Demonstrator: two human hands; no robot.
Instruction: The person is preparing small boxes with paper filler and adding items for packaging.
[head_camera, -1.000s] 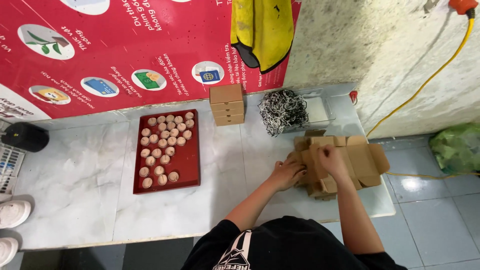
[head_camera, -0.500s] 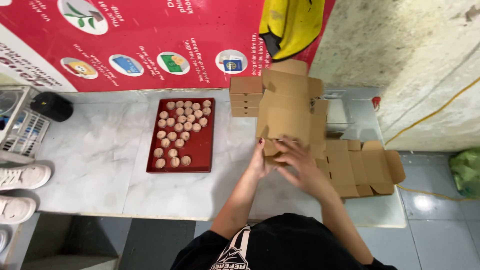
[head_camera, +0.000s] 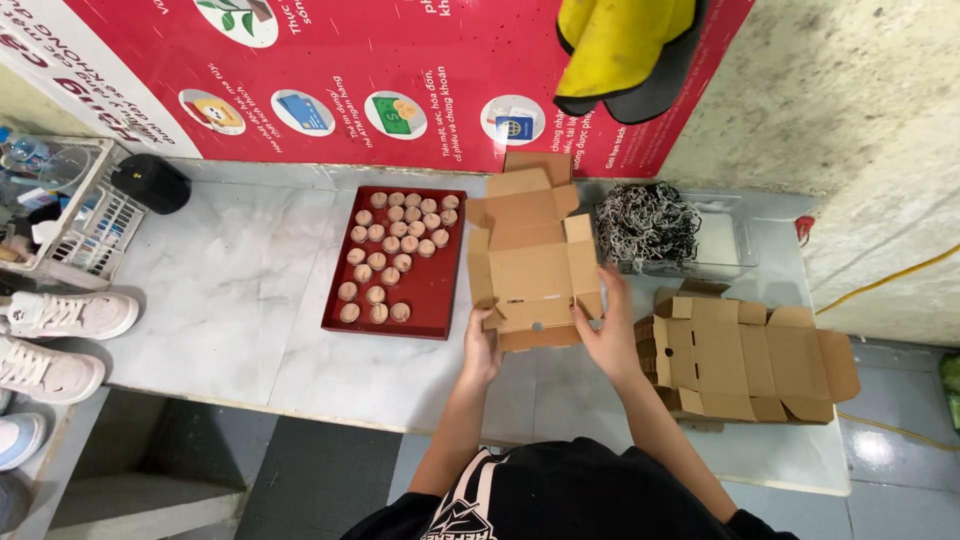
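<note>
A flat brown cardboard box blank (head_camera: 530, 255) is half folded over the marble counter, its flaps standing up. My left hand (head_camera: 482, 345) grips its lower left corner. My right hand (head_camera: 608, 322) holds its lower right edge. To the right lies a stack of unfolded cardboard blanks (head_camera: 745, 355). Left of the box sits a dark red tray (head_camera: 432, 300) with several small round tan pieces (head_camera: 393, 245) in rows.
A clear plastic container (head_camera: 725, 240) with shredded paper filler (head_camera: 648, 222) stands at the back. A black round object (head_camera: 150, 183) and a white wire basket (head_camera: 75, 215) sit at the far left. White shoes (head_camera: 60, 330) lie below the counter edge. A yellow and black garment (head_camera: 625, 50) hangs on the red poster wall.
A blank was lifted from the stack at the right and brought to the middle of the counter. Both hands now hold it lower, with its flaps opened out.
</note>
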